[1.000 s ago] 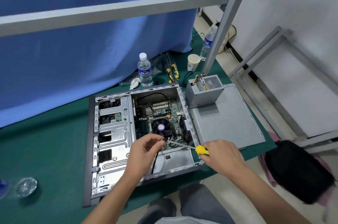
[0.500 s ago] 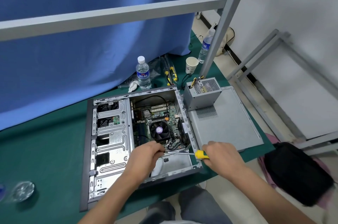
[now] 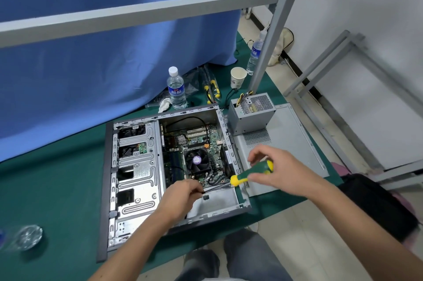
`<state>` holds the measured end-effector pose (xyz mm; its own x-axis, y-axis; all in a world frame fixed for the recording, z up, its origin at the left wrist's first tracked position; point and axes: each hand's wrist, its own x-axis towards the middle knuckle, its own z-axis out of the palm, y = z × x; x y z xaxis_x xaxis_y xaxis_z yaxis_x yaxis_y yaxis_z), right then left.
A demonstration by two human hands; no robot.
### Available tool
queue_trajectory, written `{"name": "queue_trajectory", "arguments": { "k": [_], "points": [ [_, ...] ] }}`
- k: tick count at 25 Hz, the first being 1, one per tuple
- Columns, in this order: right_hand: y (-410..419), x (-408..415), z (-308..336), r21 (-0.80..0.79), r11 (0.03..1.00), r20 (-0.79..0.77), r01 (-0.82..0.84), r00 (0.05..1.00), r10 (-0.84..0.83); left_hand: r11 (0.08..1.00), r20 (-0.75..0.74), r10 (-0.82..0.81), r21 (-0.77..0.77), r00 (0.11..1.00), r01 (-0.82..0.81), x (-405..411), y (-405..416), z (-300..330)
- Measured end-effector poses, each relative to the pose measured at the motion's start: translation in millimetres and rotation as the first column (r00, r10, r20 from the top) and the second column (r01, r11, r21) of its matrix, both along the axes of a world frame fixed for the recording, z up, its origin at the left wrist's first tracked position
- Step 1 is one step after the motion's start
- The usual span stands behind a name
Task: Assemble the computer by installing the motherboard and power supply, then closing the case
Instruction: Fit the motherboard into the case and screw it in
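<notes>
Gripping a green-and-yellow screwdriver by its handle, the right hand has its fingers curled round the grip, the shaft slanting down into the open computer case lying flat on the green table. At the case's 6 o'clock edge, the left hand pinches its fingertips together near the screwdriver tip (whatever it holds there is too small to make out). The motherboard sits inside the case, its round fan at centre. At 2 o'clock from the case, the power supply stands outside it on the detached grey side panel. A water bottle stands at 12 o'clock beyond the case, a paper cup toward 1 o'clock.
</notes>
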<state>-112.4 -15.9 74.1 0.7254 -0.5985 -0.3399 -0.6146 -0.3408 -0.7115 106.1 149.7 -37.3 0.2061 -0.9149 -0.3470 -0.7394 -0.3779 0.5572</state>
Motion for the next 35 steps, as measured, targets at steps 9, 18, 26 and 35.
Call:
{"name": "queue_trajectory", "arguments": {
  "k": [9,18,26,35],
  "points": [
    [6.7,15.3,-14.9,-0.078,0.982,0.079,0.170,0.983,-0.163,0.978,-0.266,0.197,0.118,0.944,-0.171,-25.8,-29.9,-36.4],
    [41.8,6.0,-48.1,-0.179,0.977,0.021,0.118,0.993,-0.117,0.726,-0.429,0.687,0.402,0.586,-0.557,-50.8,-60.0,-83.4],
    [61.0,11.2,-73.1,-0.312,0.950,0.017,0.013,1.000,-0.008,0.377,-0.435,0.897,0.657,0.080,-0.653,-67.4,-85.3,-88.1],
    [61.4,11.8,-88.6,-0.353,0.933,-0.009,-0.070,0.997,0.071,0.222,-0.457,0.843,0.775,-0.282,-0.591,-68.5,-90.0,-98.1]
  ]
}}
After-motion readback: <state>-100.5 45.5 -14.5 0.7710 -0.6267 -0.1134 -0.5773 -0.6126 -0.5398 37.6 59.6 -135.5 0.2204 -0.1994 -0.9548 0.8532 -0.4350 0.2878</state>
